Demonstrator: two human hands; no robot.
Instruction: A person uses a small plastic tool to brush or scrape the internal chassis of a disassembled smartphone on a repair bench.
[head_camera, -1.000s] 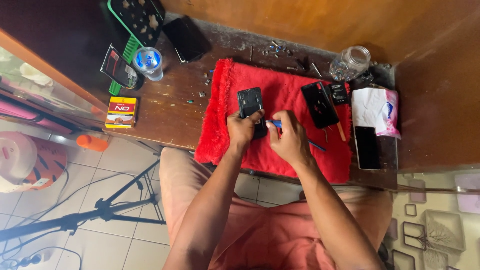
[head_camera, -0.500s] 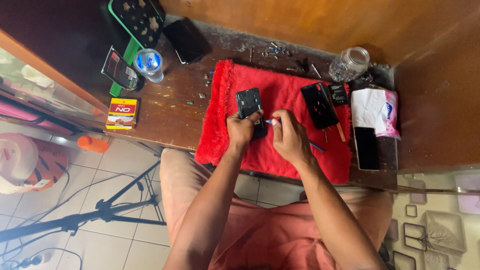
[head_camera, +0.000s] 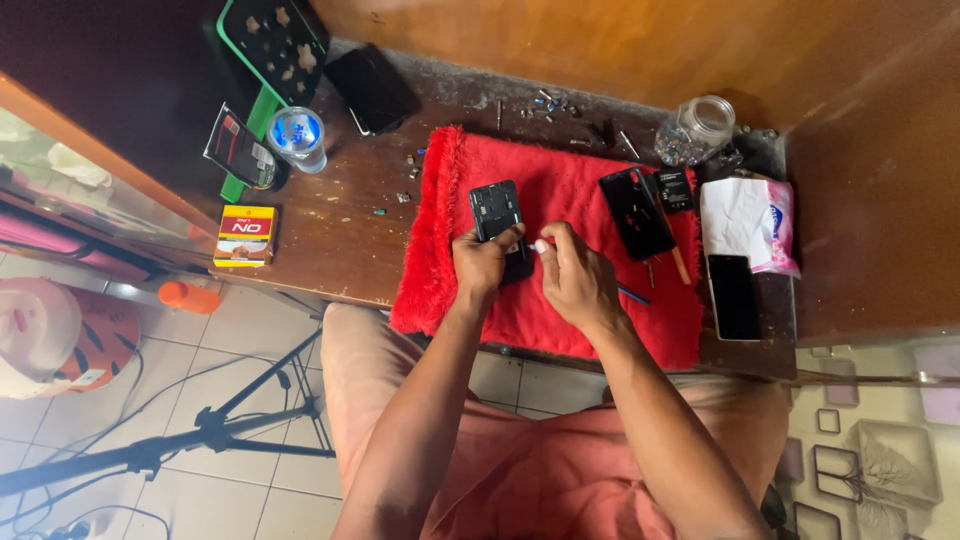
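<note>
On the red mat (head_camera: 560, 290) the left hand (head_camera: 483, 265) closes its fingers over the near end of an opened black phone (head_camera: 497, 215). Just right of it, the right hand (head_camera: 575, 280) pinches a thin blue tool (head_camera: 632, 294), whose tip is hidden behind the fingers. Farther right lie a second black phone (head_camera: 635, 212), a small battery (head_camera: 676, 188), a white packet (head_camera: 745, 222) and a dark screen (head_camera: 733, 296). A glass jar (head_camera: 697, 130) stands far right. To the left sit a cup (head_camera: 296, 135) and a yellow box (head_camera: 246, 235). The screws (head_camera: 550, 103) by the wall are too small to make out.
</note>
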